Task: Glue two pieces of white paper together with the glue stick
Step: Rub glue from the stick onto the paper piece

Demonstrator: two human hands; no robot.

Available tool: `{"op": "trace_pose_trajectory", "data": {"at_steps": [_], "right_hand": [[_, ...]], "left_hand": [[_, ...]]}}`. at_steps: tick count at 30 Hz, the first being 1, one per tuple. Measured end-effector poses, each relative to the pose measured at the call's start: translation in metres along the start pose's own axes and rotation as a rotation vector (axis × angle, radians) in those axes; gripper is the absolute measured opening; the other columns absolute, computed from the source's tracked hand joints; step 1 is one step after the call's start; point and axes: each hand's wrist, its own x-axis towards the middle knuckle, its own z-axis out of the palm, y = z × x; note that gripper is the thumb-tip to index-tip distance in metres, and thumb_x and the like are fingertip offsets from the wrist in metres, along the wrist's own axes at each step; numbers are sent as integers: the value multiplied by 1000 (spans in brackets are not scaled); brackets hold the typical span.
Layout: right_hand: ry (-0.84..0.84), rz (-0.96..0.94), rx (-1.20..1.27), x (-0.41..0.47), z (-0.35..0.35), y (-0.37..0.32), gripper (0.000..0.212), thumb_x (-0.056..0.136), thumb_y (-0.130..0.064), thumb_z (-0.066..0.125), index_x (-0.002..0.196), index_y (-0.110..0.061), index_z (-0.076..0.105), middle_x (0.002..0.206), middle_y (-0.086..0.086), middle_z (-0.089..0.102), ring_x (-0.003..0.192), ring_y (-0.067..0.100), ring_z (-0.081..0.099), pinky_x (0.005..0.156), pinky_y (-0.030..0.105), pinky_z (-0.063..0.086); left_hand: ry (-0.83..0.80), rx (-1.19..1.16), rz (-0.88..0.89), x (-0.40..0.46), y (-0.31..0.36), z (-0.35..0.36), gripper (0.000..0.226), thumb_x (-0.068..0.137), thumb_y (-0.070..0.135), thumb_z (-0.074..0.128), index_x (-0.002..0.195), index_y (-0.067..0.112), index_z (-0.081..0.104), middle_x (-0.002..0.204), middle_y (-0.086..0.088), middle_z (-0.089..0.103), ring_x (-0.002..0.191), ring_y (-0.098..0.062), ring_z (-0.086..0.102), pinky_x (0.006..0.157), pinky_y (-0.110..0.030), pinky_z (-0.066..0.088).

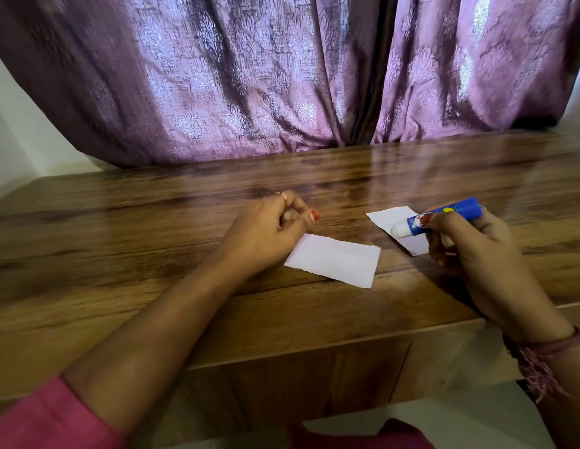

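Observation:
A larger piece of white paper (335, 260) lies flat on the wooden table (152, 254), near the middle. My left hand (269, 231) sits over its far left corner with fingers curled; I see nothing held in them. A smaller piece of white paper (384, 218) lies to the right, partly hidden by my right hand (470, 251). That hand grips a blue glue stick (444, 215), which lies nearly level. The stick's white end points left and hovers over the smaller paper.
A purple patterned curtain (282, 76) hangs right behind the table's far edge. The table's near edge (314, 346) runs under my forearms. A thread bracelet (547, 351) is on my right wrist.

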Motion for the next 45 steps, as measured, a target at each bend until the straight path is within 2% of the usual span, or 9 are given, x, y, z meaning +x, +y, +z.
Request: {"op": "trace_pose_trajectory", "data": {"at_steps": [3,7,14,27,34,38,40,43,45], "right_hand": [[-7,9,7,1,0,0,45,86,-13,55,43,-26,49,46,-7,40,45,11,33,42,20,26],[-36,37,18,1,1,-1,46,87,-12,54,43,-28,54,43,-11,39,43,7,33,41,17,25],[-36,64,11,1,1,-2,46,88,-13,54,44,-28,55,43,-12,40,43,7,33,41,18,26],[-37,91,30,-1,2,-1,37,87,-12,55,54,-28,65,47,-11,42,46,5,34,48,25,25],[-25,102,29,-2,4,-5,46,88,-11,53,47,-29,63,45,-11,40,47,9,31,50,27,22],[-19,109,37,-1,2,-4,43,88,-12,55,49,-29,62,44,-11,41,44,7,34,43,20,28],[-4,121,29,0,0,-2,31,86,-15,58,57,-27,63,47,-10,44,43,7,36,40,17,28],[-14,140,-7,3,-2,1,5,82,-20,62,82,-16,66,53,-9,51,44,6,40,39,15,30],[-33,133,-30,4,-4,4,14,82,-18,62,93,-11,65,55,-10,54,45,4,44,39,14,32]], "left_hand": [[-91,8,191,-1,2,-8,16,94,26,47,94,26,62,86,17,59,82,6,44,71,-7,31],[-308,-3,194,-3,0,-11,33,92,20,36,104,42,57,103,39,52,107,5,34,92,-25,27],[-525,108,134,-3,-3,-6,41,83,31,31,101,47,64,112,20,54,111,-2,31,88,-36,17],[-460,98,152,-8,11,5,66,75,56,17,101,32,73,94,15,41,100,-2,31,79,-29,15],[-487,1,166,-8,5,-2,46,81,23,31,110,45,60,129,41,36,124,10,19,92,-9,-3],[-507,45,175,-10,2,-2,54,82,25,33,96,76,48,116,62,23,114,23,14,93,-7,-1],[-523,83,138,-10,1,-1,51,82,33,31,87,83,41,110,63,21,112,19,15,96,-13,3],[-597,164,167,-7,1,3,43,80,50,21,107,73,46,121,47,35,121,9,15,91,-23,4],[-604,159,169,-7,2,5,47,80,55,18,115,66,47,119,38,38,118,5,19,87,-20,5]]}}
